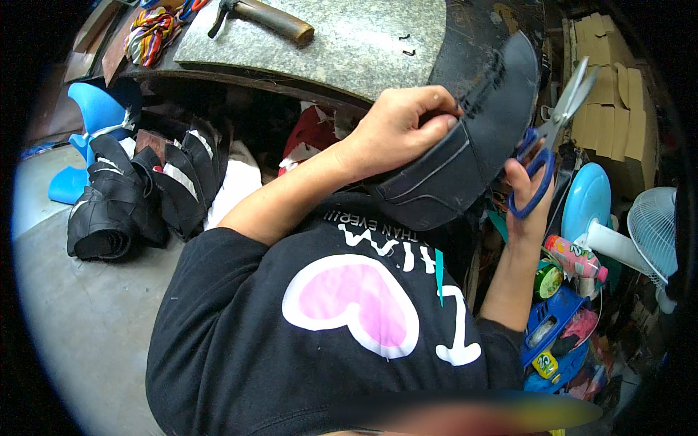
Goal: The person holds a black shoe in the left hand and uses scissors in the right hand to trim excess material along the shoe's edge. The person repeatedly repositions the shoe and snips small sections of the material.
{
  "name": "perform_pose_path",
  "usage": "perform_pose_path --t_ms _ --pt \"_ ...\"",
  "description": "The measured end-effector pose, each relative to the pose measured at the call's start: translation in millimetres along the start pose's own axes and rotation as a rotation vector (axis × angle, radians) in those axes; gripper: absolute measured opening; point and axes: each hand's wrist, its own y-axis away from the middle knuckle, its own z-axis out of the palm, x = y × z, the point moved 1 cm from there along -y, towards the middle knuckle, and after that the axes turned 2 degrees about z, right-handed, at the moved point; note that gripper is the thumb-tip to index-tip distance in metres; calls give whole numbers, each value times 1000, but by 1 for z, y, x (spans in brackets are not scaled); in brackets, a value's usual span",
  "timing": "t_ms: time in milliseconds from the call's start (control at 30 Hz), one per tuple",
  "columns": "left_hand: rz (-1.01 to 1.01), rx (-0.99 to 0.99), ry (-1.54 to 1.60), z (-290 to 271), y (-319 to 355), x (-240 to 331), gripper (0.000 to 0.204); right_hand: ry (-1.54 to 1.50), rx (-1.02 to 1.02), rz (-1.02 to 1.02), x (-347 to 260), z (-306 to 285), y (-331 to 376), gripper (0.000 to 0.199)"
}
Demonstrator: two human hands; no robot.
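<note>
A curved black piece with seam lines, which looks like a shoe upper (502,109), is held up in front of my chest. My left hand (407,131) is closed, thumb and fingers pinching the upper's edge. To the right of it, my right hand (527,185) has its fingers through the blue handles of a pair of scissors (560,116). The blades point up and away, slightly apart, beside the upper's right edge and not cutting into it. Part of the upper's lower side lies against my dark shirt.
Ahead, a stone slab (363,54) on the workbench bears a hammer (273,22); a striped cloth (151,35) lies left. Bundled black pieces (109,211) sit on the left floor by a blue plastic chair (94,109). Rightward are cardboard boxes (611,109), a fan (651,225) and a blue basket (556,320).
</note>
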Motion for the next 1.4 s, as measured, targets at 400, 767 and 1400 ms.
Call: perform_pose_path --t_ms 400,767,1400 --pt "-372 -11 653 -17 -8 -2 23 -203 -225 89 -1 38 -30 40" --pt "237 102 -627 -26 -7 14 18 -227 -28 -131 0 47 -24 39" --pt "198 213 -798 -21 -3 25 17 -183 3 -159 13 55 -23 37"
